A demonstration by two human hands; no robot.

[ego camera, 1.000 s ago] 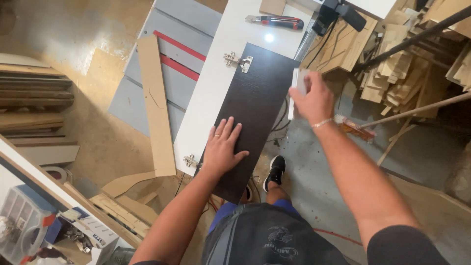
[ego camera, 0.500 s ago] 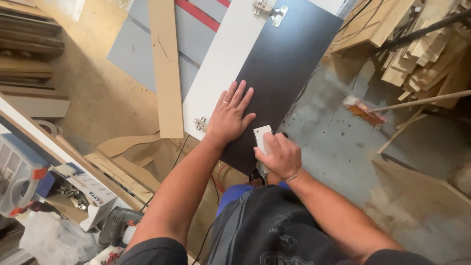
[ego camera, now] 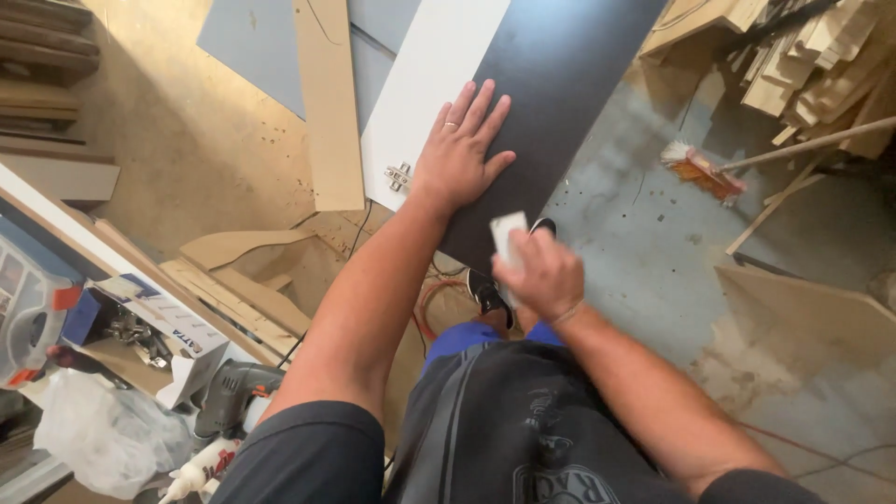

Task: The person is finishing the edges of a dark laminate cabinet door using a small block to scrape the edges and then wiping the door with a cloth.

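Left hand [ego camera: 460,154] lies flat, fingers spread, on the smooth dark panel [ego camera: 560,84]; right hand [ego camera: 544,273] fingers clench a small white block [ego camera: 507,233].

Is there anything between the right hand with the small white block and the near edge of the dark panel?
Nothing visible stands between them. The right hand holds the small white block right at the near edge of the long dark brown panel. The left hand lies flat on the panel farther up, clear of that edge.

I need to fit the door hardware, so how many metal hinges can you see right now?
1: a metal hinge on the white panel, beside the left hand. Others may lie beyond the picture's top edge.
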